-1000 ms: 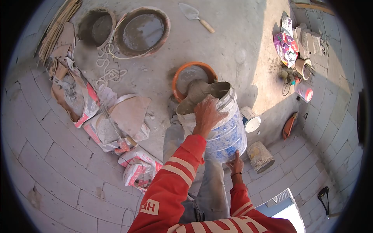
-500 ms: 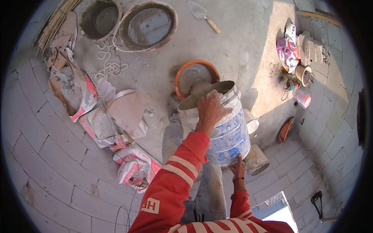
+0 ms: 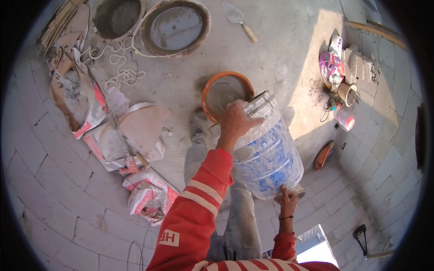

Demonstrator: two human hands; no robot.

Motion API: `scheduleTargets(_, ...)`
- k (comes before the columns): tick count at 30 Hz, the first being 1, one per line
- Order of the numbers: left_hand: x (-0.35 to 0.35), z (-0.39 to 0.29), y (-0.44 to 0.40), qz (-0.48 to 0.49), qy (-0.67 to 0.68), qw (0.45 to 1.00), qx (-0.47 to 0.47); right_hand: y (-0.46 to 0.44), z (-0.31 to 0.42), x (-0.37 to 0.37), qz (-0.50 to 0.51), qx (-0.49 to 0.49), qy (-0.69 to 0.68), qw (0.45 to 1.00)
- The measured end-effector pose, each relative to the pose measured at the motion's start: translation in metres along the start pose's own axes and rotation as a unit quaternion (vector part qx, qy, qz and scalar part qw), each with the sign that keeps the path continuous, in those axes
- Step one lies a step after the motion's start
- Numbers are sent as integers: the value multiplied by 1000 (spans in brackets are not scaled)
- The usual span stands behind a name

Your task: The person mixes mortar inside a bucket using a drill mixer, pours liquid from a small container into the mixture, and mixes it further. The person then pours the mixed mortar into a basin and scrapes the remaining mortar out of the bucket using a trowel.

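A blue and white bucket, crusted with grey residue, is tipped far over, its mouth at the orange basin. Grey wet mix lies in the basin. My left hand grips the bucket near its rim, fingers curled over the edge. Under the lower end, my right hand holds the base, with one finger up along the side. The inside of the bucket is hidden from me.
A trowel lies on the floor beyond the basin. Two wide tubs stand at the back left near a rope. Torn bags line the left wall. Blocks sit at the right, and a small container is behind the bucket.
The bucket has tipped further, its base raised and its mouth turned down out of sight. Both hands moved with it, keeping their hold.
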State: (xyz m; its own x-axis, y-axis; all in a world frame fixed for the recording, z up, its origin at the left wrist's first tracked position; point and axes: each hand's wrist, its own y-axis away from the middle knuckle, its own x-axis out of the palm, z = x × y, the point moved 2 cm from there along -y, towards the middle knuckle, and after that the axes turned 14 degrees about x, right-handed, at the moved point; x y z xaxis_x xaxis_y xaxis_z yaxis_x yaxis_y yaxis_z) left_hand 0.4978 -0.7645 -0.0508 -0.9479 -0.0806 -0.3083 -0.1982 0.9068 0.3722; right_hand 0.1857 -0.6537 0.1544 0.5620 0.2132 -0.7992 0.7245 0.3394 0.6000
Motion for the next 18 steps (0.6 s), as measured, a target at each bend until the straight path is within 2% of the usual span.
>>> scheduleTargets(2, -6, 20, -10, 23, 59, 997, -34, 2, 18, 8, -9, -38, 25, 999)
scheduleTargets(5, -9, 38, -13, -12, 59, 998, 9, 3, 34, 16, -9, -33, 21, 999)
scheduleTargets(11, -23, 49, -29, 52, 69, 994, -69, 23, 52, 18, -11, -95, 52, 994)
scheduleTargets(17, -16, 84, -46, 24, 58, 995, -74, 49, 84, 29, -7, -123, 54, 991)
scheduleTargets(18, -25, 76, -48, 48, 90, 991, -91, 51, 87, 28, -12, -137, 62, 988)
